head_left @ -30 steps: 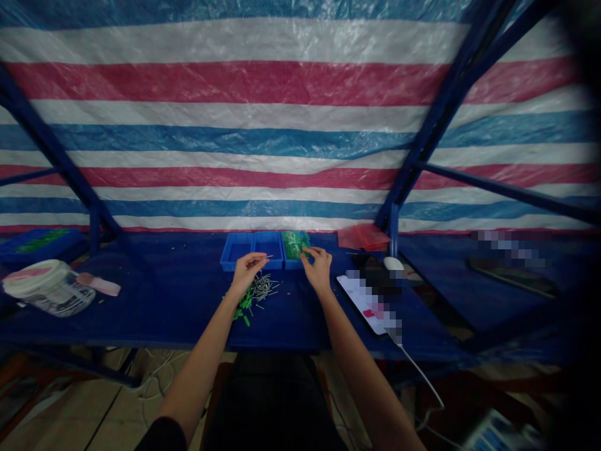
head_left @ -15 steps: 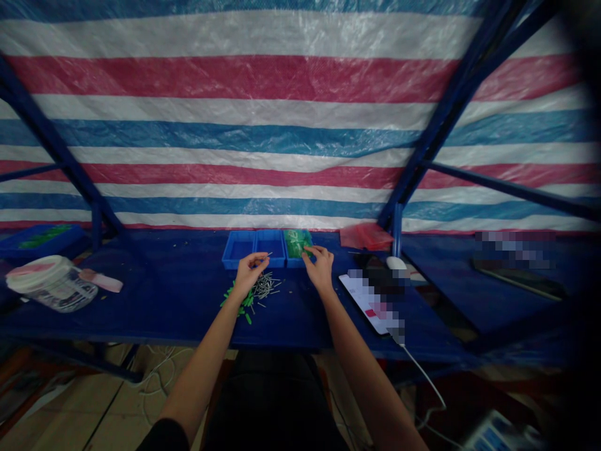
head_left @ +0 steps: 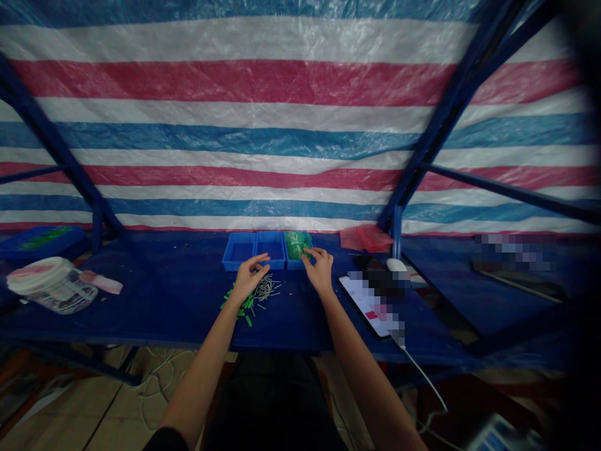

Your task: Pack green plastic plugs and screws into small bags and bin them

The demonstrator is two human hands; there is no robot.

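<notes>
My left hand [head_left: 250,274] is over the front edge of the blue bins, thumb and fingertips apart, with nothing visible between them. Below it lie a pile of metal screws [head_left: 267,288] and a heap of green plastic wall plugs [head_left: 246,307], partly hidden by the hand. My right hand [head_left: 320,268] reaches to the right-hand bin, where clear bags of green pieces [head_left: 295,243] lie. Its thumb and index finger are closed near a bit of green; whether that is a bag edge or a loose piece is unclear. The left bin [head_left: 240,249] and middle bin [head_left: 270,247] stand alongside.
A phone [head_left: 369,307] with a lit screen and white cable lies to the right, near a white mouse [head_left: 397,265]. Red plastic bags [head_left: 366,238] sit behind. At left are a white bucket [head_left: 54,285] and a blue tray [head_left: 42,239] of green pieces. Blue frame posts [head_left: 397,225] flank the table.
The screw that showed at my left fingertips is no longer visible there, and those fingers have parted. My right hand stays almost in place by the right bin.
</notes>
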